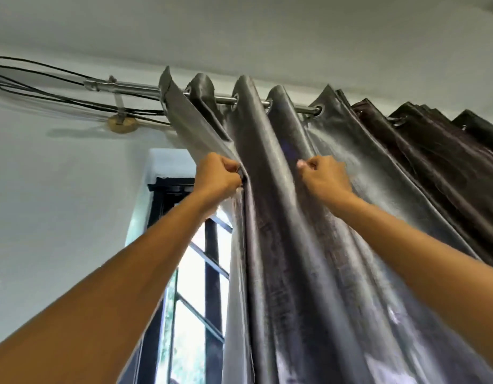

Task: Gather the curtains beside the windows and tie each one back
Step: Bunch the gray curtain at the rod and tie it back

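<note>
A shiny dark grey curtain (289,206) hangs in deep folds from a metal rod (134,88) by eyelets. My left hand (219,173) is raised and grips the curtain's left edge, fingers curled round the hem. My right hand (324,176) is raised beside it, fingers curled on a fold further right, pinching the fabric. A darker brown curtain (422,151) is bunched on the rod to the right.
A window (196,286) with a black frame and bars shows daylight at lower left, partly uncovered. Black cables (45,90) run along the wall by the rod's left end, above a round wooden mount (122,123). White wall and ceiling surround it.
</note>
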